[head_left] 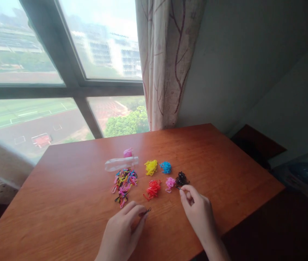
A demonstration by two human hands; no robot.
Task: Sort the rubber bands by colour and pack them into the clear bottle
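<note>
Brown wooden surface (61,224): five single-colour elastic-band piles (153,189) seem sorted, multicoloured heap (125,183) unsorted; left grip (124,225) and right grip (198,207) pinch black bands (149,210).

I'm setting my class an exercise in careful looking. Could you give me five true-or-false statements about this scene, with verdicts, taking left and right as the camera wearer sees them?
1. The left hand holds a small dark band. True.
2. The yellow pile lies to the right of the blue pile. False: the yellow pile lies to the left of the blue pile.
3. The mixed-colour pile lies to the left of the red pile. True.
4. The right hand's fingertips are nearest to the yellow pile. False: the right hand has its fingertips close to the black pile.
5. The curtain has plain fabric. False: the curtain has a branch pattern.
</note>
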